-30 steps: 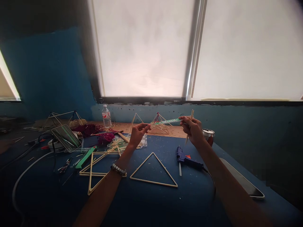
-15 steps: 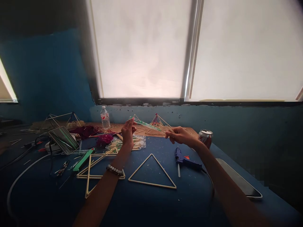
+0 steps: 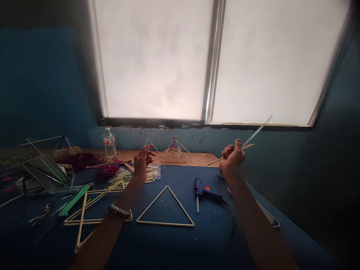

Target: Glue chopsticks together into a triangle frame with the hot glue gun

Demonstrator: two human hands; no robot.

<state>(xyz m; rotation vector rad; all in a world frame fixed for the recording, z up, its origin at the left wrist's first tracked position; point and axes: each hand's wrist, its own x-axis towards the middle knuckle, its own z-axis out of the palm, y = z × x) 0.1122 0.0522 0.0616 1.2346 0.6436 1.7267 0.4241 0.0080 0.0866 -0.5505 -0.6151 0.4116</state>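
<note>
My right hand [image 3: 232, 157] is raised above the blue table [image 3: 174, 243], closed on a thin wooden stick [image 3: 247, 147] and a clear green ruler [image 3: 257, 131] that is blurred and points up to the right. My left hand [image 3: 142, 161] hovers over a clear bag of sticks [image 3: 153, 173] with its fingers apart and holds nothing. A flat triangle of sticks [image 3: 165, 206] lies on the table between my arms. A blue glue gun [image 3: 203, 191] lies just right of it.
More stick triangles [image 3: 84, 210] and a green tool [image 3: 74, 195] lie at the left. A water bottle [image 3: 109, 142], stick pyramids [image 3: 174, 152], red yarn [image 3: 105, 172] and a tilted phone [image 3: 46, 172] stand farther back. A flat dark phone [image 3: 267, 215] lies at the right edge.
My left hand let go of the ruler and opened. My right hand swung the ruler and stick up to the right. The view shifted right.
</note>
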